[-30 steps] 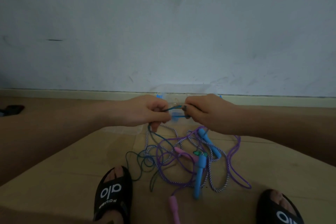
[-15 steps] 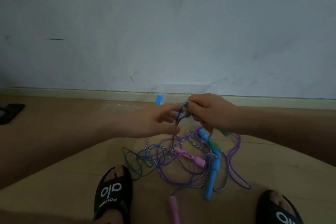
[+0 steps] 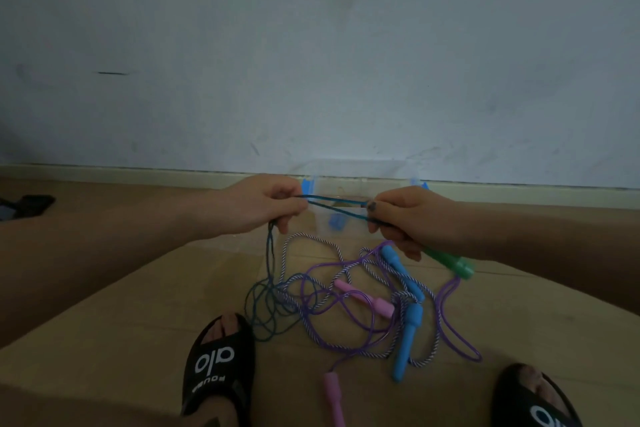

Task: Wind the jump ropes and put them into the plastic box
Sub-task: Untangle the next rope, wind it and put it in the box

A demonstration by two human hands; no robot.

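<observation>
Your left hand [image 3: 263,206] was pinching the dark green cord [image 3: 337,206], and since a moment before, your hands had drawn apart, pulling two strands taut between them. The rest of that cord trailed down to the floor [image 3: 138,315], looped into the tangle of striped and purple ropes [image 3: 346,308]. The clear plastic box [image 3: 349,177] sat against the wall behind. Your right hand [image 3: 412,218] gripped the cord and the green handle [image 3: 453,262]. Winding had only begun, by my reckoning.

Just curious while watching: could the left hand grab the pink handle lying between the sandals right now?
Probably not yet: the left hand grips the dark green rope stretched to the right hand. The pink handle itself lies uncovered.
</observation>
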